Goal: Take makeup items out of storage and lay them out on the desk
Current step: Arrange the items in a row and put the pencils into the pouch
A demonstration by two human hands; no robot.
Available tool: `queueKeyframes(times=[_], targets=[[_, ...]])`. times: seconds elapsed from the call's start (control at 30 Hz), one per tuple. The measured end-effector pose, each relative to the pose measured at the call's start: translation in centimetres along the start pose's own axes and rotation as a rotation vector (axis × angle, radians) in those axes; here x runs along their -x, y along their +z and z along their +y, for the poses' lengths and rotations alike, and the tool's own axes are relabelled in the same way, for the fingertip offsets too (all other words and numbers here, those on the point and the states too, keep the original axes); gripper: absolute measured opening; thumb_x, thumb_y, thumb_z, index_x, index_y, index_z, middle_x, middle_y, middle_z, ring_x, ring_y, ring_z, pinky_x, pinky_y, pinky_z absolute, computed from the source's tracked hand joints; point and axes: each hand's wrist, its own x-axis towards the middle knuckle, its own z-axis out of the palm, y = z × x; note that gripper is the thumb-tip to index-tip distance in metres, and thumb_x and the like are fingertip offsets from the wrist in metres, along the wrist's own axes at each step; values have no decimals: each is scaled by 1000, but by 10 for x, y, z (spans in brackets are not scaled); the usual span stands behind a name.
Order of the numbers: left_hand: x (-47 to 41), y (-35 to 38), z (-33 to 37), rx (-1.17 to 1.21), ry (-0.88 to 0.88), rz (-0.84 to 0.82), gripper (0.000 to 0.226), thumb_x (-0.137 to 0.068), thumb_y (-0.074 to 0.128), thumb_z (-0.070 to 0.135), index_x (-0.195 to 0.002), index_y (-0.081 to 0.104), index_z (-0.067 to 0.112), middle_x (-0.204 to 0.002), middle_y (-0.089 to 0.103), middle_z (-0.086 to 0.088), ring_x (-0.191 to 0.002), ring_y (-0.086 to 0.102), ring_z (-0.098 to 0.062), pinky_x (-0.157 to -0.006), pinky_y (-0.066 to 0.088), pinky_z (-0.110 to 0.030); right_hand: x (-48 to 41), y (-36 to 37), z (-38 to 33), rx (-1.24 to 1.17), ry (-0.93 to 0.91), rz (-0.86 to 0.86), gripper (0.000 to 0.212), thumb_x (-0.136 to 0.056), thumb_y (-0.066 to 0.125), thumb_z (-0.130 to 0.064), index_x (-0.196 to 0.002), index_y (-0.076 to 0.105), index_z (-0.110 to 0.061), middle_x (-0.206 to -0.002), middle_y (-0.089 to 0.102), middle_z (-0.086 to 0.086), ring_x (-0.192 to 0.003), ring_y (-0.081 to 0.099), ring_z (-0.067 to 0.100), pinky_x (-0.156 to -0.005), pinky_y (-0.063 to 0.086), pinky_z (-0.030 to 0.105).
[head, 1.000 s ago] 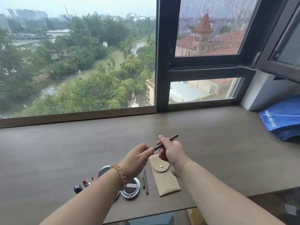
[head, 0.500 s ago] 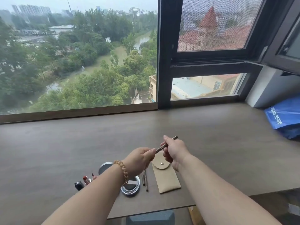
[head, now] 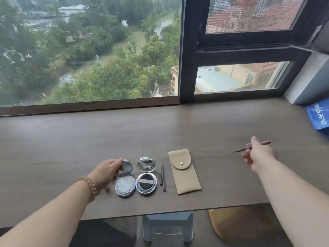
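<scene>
A stool (head: 167, 227) is sitting under the near edge of a brown desk (head: 71, 139). At lower centre, two open compacts are lying: the left hand (head: 106, 172) is gripping the lid (head: 126, 167) of the left compact (head: 125, 188), just beside the right compact (head: 146, 182). One pencil (head: 163, 177) and one tan pouch (head: 184, 171) are lying to their right. Further right, the right hand (head: 258, 154) is pinching a second pencil (head: 252, 148) above the desk. A blue bag (head: 318, 116) is lying far right, under the window (head: 89, 50).

Left hand (head: 108, 172) has released the pencil (head: 252, 148) and dropped to the left-most compact (head: 125, 188), with its thumb and fingers (head: 121, 169) now at the edge of the raised lid. Right hand (head: 258, 154) alone retains the pencil, pinched mid-shaft, and has swung out to the right, well clear of the pouch (head: 184, 171) it was previously above.
</scene>
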Motion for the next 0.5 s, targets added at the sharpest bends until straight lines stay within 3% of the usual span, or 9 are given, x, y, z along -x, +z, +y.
queueKeyframes(times=[0.1,0.2,0.27,0.33,0.43,0.5], targets=[[-8,31,1,-120,2,-48,23,-95,48,14,-79,64,5,-57,52,-6,-53,48,-16,-49,39,-22,28,32,33,107,-109,-243,24,-94,52,-31,-83,63,-13,-58,58,2,-44,59,7,-50,35,23],[-11,64,9,-106,9,-111,21,-91,53,5,-71,61,5,-62,59,-10,-50,57,-11,-48,46,-13,52,61,68,334,-317,-475,10,-88,60,-19,-98,64,-17,-85,66,3,-85,63,17,-70,47,25],[-13,84,15,-144,28,-124,17,-89,56,5,-72,60,7,-63,60,-7,-43,58,-1,-48,46,-9,60,70,88,585,-504,-604,26,-82,65,-20,-108,63,-25,-102,67,0,-103,60,16,-89,48,34],[-16,101,16,-184,24,-126,3,-87,60,9,-84,61,8,-62,62,-1,-44,60,2,-52,51,-13,68,74,100,887,-724,-637,49,-77,66,-28,-125,55,-26,-117,62,-1,-116,51,20,-98,41,39],[-20,120,12,-216,-24,-102,23,-82,64,22,-100,61,8,-67,70,-3,-68,69,-17,-78,57,-36,77,76,112,1195,-939,-678,73,-75,65,-42,-140,35,-30,-135,48,-6,-129,34,18,-103,28,37],[-21,128,9,-346,-24,-76,29,-80,65,33,-102,60,15,-81,72,-2,-81,68,-19,-84,53,-33,76,79,123,1293,-992,-718,79,-76,61,-46,-144,25,-31,-142,41,-8,-135,25,16,-106,22,38]])
